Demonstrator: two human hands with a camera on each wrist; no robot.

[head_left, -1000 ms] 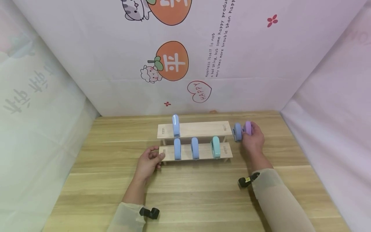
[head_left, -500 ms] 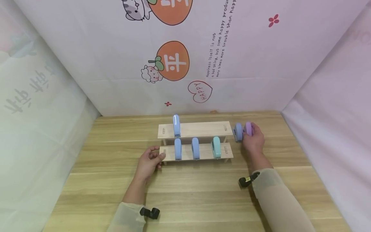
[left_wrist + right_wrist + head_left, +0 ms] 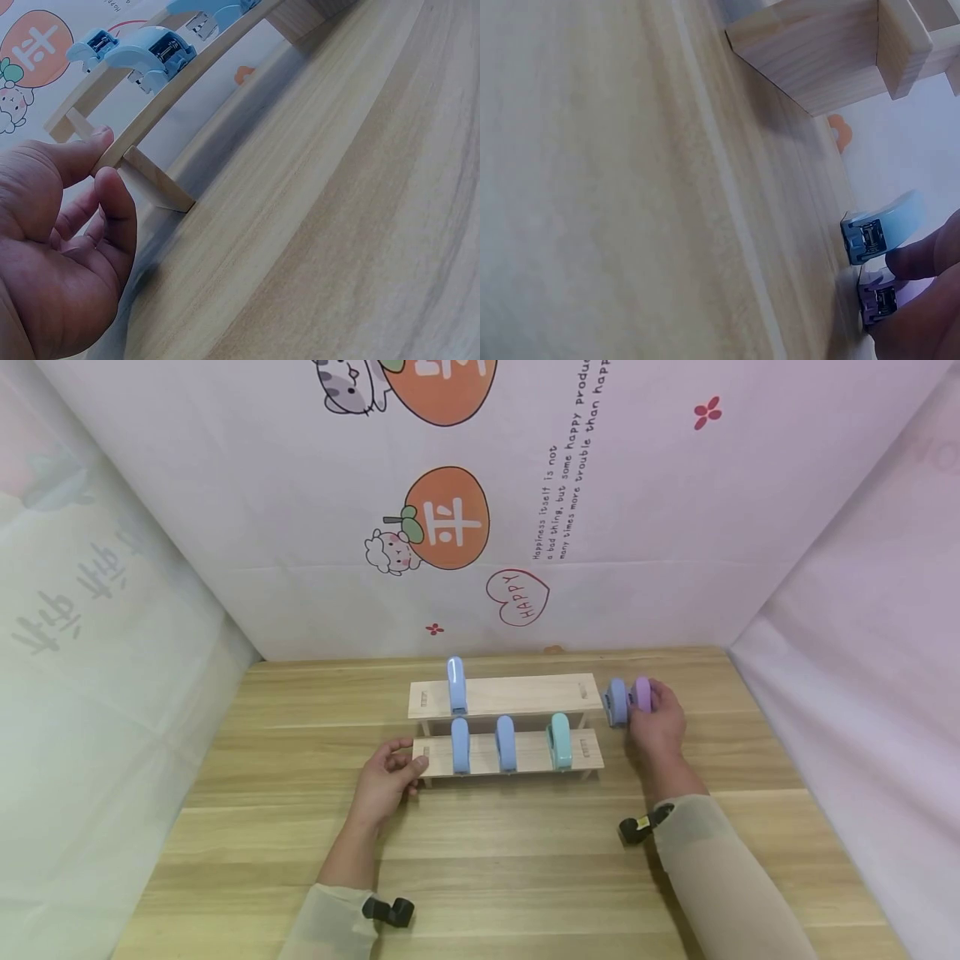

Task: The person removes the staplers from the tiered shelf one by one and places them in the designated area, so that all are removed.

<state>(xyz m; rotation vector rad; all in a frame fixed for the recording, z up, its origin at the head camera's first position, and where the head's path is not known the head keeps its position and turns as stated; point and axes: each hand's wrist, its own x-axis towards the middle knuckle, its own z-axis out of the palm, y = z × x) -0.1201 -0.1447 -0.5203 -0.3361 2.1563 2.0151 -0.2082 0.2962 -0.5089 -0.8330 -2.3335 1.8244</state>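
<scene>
My left hand [image 3: 380, 783] pinches the left end of the front wooden stand [image 3: 528, 753], thumb on top and fingers beneath; the left wrist view shows this grip close up. On that stand are two blue staplers [image 3: 460, 746] and a mint-green stapler [image 3: 559, 742]. The back wooden stand [image 3: 517, 695] bears a blue stapler [image 3: 457, 686] near its left end. My right hand [image 3: 657, 725] grips a purple stapler [image 3: 641, 693], resting on the table right of the stands. Directly beside it stands another blue stapler [image 3: 874, 236]. My right fingers partly hide the purple stapler in the right wrist view.
Both stands sit on a wood-grain table [image 3: 510, 868], one behind the other. A printed white cloth wall [image 3: 637, 543] rises behind the table, with white cloth sides at left [image 3: 112, 693] and right [image 3: 847, 668].
</scene>
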